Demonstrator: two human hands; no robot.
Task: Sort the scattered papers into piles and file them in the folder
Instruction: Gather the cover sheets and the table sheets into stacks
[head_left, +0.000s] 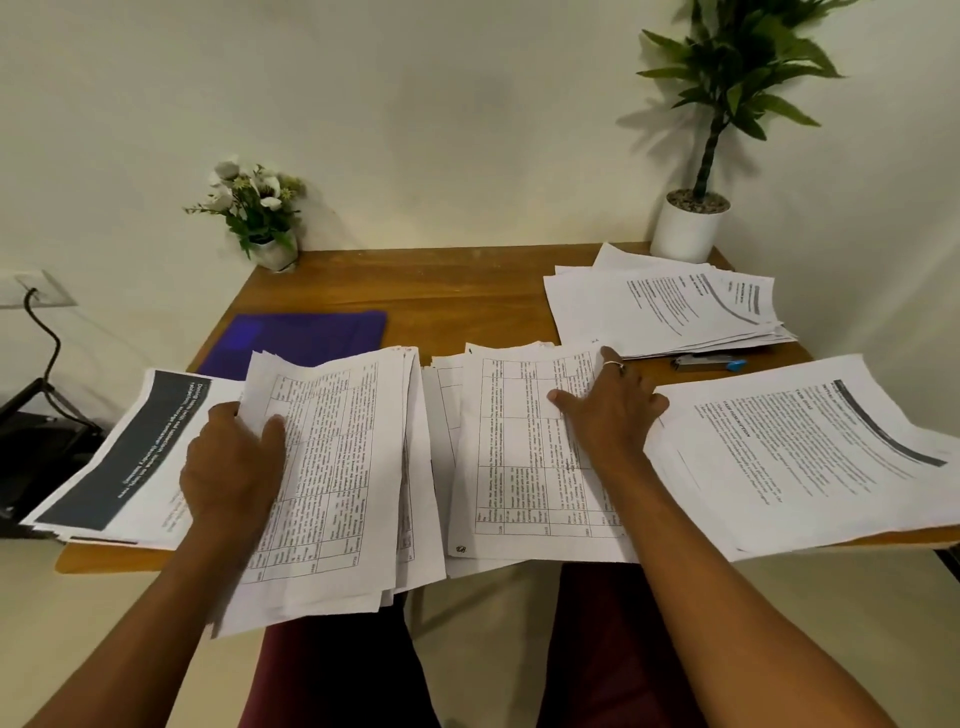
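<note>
Folder: flat purple rectangular folder (306, 338), at the left rear of the brown wooden table (441, 291), partly covered; contents cannot be told.
Left hand (228, 462): grips white stack of printed table sheets (337, 467), thumb on top.
Held stack: long axis points away from the person; near end overhangs the table edge.
Right hand (610, 410): fingers spread flat on second white tabled stack (519, 457), just beside.

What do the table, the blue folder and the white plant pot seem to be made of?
The table looks like wood or wood veneer, smooth brown, with grain streaks showing. The blue folder is likely plastic or coated card: flat and thin. The white plant pot is smooth and matte, ceramic or plastic, unclear which.
</note>
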